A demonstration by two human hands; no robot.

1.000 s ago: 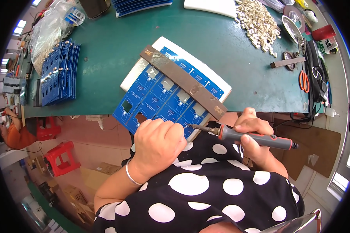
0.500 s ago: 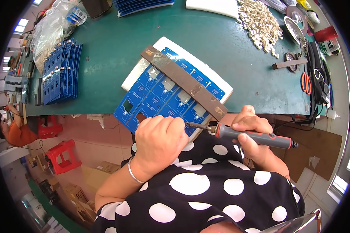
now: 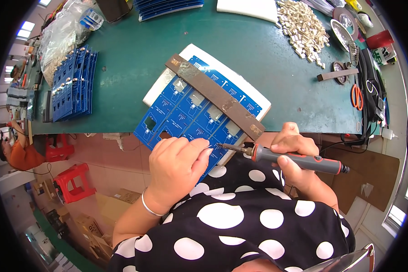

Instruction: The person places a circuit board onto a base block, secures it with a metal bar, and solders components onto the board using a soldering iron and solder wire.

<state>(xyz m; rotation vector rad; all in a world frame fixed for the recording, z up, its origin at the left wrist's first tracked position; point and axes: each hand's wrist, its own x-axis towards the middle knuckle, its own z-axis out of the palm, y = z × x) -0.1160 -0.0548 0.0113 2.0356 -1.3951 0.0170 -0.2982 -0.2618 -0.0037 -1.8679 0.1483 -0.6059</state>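
My right hand [image 3: 297, 152] is wrapped round the grey and red handle of a soldering iron [image 3: 299, 159]. Its tip points left, at the near part of a blue circuit board panel [image 3: 179, 119]. Beside that tip, my left hand [image 3: 179, 163] is closed in a pinch, with a short bit of thin, silvery solder wire [image 3: 210, 146] showing at the fingertips. The panel lies tilted on a white foam pad [image 3: 254, 93], its near edge jutting past the table. Across it rests a brown metal bar [image 3: 215, 97]. My left hand covers part of the panel's near edge.
Blue boards [image 3: 75, 86] stand stacked at the left, beside a plastic bag [image 3: 61, 41]. More boards [image 3: 167, 7] lie at the far edge. A heap of small metallic parts [image 3: 303, 31] and orange-handled scissors [image 3: 357, 96] are on the right. A person in orange [image 3: 20, 152] sits far left.
My left hand has shifted a little left and its thumb has come into sight, uncovering the thin wire and more of the panel. The soldering iron has hardly moved.
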